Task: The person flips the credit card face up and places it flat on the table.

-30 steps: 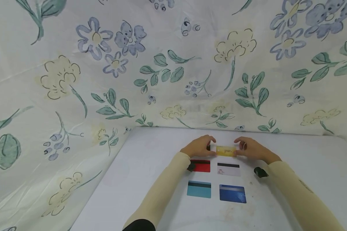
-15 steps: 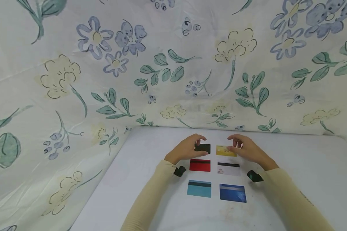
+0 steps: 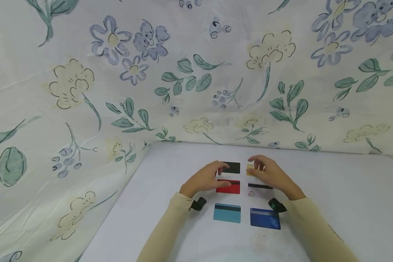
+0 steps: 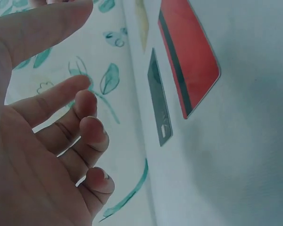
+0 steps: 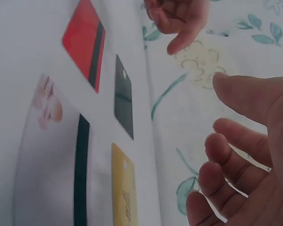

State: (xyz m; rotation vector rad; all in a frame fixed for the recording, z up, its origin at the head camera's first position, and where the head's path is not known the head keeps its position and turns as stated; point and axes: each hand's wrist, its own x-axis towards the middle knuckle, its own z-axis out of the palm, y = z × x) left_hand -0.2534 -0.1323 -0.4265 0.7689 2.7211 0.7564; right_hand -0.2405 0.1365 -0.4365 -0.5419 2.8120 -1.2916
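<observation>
My left hand (image 3: 206,177) hovers over the left column of cards, its fingers loosely bent and holding nothing. In the head view it overlaps the red card (image 3: 233,189) and the black card (image 3: 234,167). My right hand (image 3: 275,176), also loosely curved around nothing, hangs over the right column. It partly hides the gold card (image 5: 124,183). The white card with a dark stripe (image 5: 52,155) lies just nearer. In the left wrist view, the black card (image 4: 156,99) and red card (image 4: 191,56) lie flat, apart from the fingers.
A teal card (image 3: 227,215) and a blue card (image 3: 265,219) form the nearest row on the white table (image 3: 144,189). Flower-printed cloth (image 3: 170,91) rises behind the table and along its left side. Small dark devices (image 3: 198,204) sit at both wrists.
Both hands have come away from the gold card. The left drew back left and toward the body, uncovering the black card; the right shifted left and slightly nearer. The cards stay in place.
</observation>
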